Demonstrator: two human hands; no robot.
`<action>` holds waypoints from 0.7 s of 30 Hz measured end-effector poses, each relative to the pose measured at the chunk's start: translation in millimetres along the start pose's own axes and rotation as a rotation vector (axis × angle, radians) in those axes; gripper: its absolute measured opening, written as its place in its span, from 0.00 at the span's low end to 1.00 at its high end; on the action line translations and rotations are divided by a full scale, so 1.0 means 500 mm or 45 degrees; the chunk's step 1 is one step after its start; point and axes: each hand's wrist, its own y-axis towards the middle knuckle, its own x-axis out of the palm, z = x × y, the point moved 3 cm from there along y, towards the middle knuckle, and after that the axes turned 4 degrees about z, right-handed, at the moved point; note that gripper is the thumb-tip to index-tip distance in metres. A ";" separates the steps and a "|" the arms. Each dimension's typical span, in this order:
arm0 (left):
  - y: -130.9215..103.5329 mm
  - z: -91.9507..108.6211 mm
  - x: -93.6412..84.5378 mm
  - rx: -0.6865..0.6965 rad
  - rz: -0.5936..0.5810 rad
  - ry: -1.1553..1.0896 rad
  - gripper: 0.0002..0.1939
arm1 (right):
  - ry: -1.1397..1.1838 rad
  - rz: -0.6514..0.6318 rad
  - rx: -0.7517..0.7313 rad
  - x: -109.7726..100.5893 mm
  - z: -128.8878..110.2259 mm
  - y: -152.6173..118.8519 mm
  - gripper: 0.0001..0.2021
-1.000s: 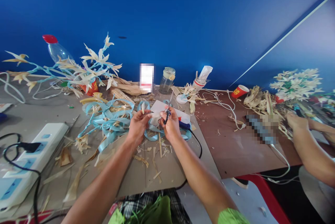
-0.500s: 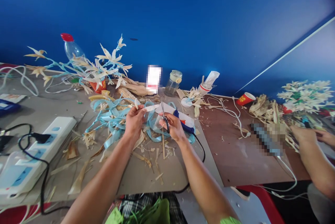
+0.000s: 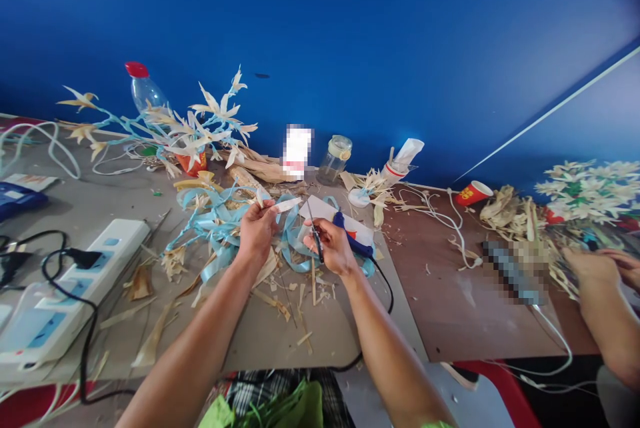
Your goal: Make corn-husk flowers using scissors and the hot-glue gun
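Note:
Over the middle of the cluttered table, my left hand (image 3: pixel 257 229) pinches a pale strip of husk (image 3: pixel 289 205) that points toward the scissors. My right hand (image 3: pixel 331 245) has its fingers in the handles of the scissors (image 3: pixel 315 231), whose blades point up and away beside the strip's tip. Light blue ribbon (image 3: pixel 217 231) lies in loops left of and behind my hands. A white card (image 3: pixel 325 210) and a blue glue gun (image 3: pixel 354 236) rest just beyond my right hand.
A white power strip (image 3: pixel 85 291) with black cords lies at left. Husk flowers (image 3: pixel 215 108), a glass jar (image 3: pixel 336 158) and a red cup (image 3: pixel 473 193) stand toward the wall. Another person's hands (image 3: pixel 595 267) work at far right.
The scissors have shifted slightly away from the strip, which now ends free beside the blades. The whole view has moved a little, so the background sits slightly further right.

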 end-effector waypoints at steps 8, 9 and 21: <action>-0.006 -0.006 0.005 -0.043 -0.059 0.046 0.15 | -0.331 0.006 -0.104 0.003 -0.011 0.001 0.14; -0.007 -0.007 0.006 -0.046 -0.069 0.053 0.15 | -0.338 0.006 -0.107 0.004 -0.011 0.001 0.14; -0.012 -0.012 0.009 -0.050 -0.089 0.086 0.16 | -0.296 -0.003 -0.093 0.007 -0.002 0.002 0.13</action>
